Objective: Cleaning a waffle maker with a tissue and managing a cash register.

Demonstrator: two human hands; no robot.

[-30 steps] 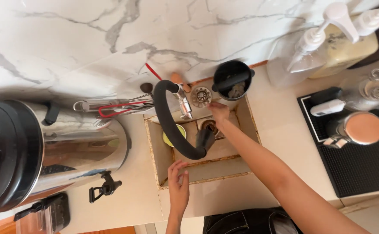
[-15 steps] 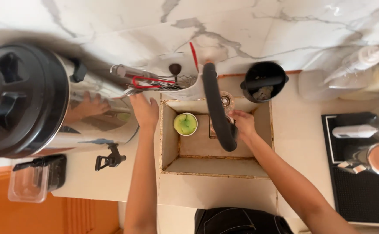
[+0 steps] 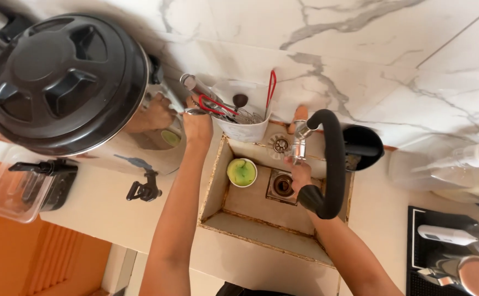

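The left hand (image 3: pixel 197 125) reaches up to the white utensil holder (image 3: pixel 243 127) at the back edge of the sink (image 3: pixel 225 205), its fingers closed around a metal utensil handle (image 3: pixel 194 111) among the whisk and red-handled tools standing upright there, within easy reach. The right hand (image 3: pixel 298 173) is down in the sink under the faucet's metal nozzle (image 3: pixel 298 143), fingers curled; whether it holds anything I cannot tell. A small cup (image 3: pixel 242 172) with green contents sits in the basin beside the drain (image 3: pixel 282 186).
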